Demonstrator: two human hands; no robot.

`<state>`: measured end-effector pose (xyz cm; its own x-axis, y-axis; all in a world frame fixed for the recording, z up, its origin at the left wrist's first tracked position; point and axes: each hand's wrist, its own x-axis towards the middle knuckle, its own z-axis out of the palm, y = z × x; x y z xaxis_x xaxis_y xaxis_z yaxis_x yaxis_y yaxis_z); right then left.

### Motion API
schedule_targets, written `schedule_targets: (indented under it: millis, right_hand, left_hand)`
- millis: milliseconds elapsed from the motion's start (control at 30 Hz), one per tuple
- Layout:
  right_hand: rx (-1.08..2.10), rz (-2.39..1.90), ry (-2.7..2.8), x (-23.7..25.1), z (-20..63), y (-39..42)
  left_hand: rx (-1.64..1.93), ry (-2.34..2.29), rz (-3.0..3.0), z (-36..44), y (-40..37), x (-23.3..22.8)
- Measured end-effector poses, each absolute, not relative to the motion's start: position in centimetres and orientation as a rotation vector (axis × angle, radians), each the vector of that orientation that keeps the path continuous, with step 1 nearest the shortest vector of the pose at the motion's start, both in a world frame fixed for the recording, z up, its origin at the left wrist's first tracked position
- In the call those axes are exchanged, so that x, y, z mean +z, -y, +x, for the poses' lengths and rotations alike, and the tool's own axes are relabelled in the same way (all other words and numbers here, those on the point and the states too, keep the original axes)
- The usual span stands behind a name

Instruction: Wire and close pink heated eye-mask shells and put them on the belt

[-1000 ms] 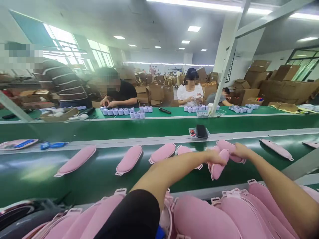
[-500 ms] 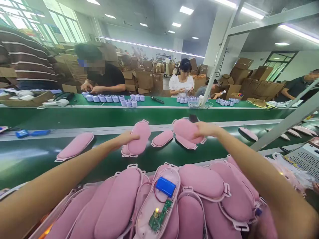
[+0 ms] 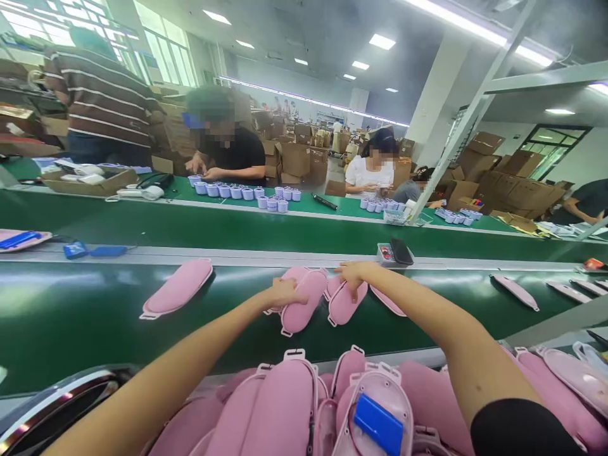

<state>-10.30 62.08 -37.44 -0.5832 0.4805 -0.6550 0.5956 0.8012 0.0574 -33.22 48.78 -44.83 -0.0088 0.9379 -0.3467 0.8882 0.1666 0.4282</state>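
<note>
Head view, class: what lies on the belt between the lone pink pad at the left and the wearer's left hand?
In the head view, only bare green belt lies between the lone pink pad and the left hand.

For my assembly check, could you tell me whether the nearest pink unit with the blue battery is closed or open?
Open: the pink unit lies cover off, its blue battery exposed.

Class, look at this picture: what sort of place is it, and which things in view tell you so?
Most likely a factory assembly line: a long green conveyor belt carries identical pink padded pieces, workers sit along a green bench, and cardboard boxes are stacked behind.
</note>
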Motion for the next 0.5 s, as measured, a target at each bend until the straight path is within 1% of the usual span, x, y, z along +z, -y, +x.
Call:
schedule_targets:
  millis: [233, 400, 500]
  right_hand:
    - [-0.278, 0.803, -2.251, -38.7, -8.2, -61.6]
    - [-0.388, 0.816, -2.233, -39.3, -7.0, -61.3]
    - [-0.390, 0.841, -2.216, -39.3, -7.2, -61.2]
  left_hand:
    - [0.018, -1.643, 1.761, -36.9, -50.3, -43.5]
    - [0.058, -1.521, 1.717, -37.4, -52.3, -43.6]
    - [0.107, -1.511, 1.726, -37.5, -53.3, -43.6]
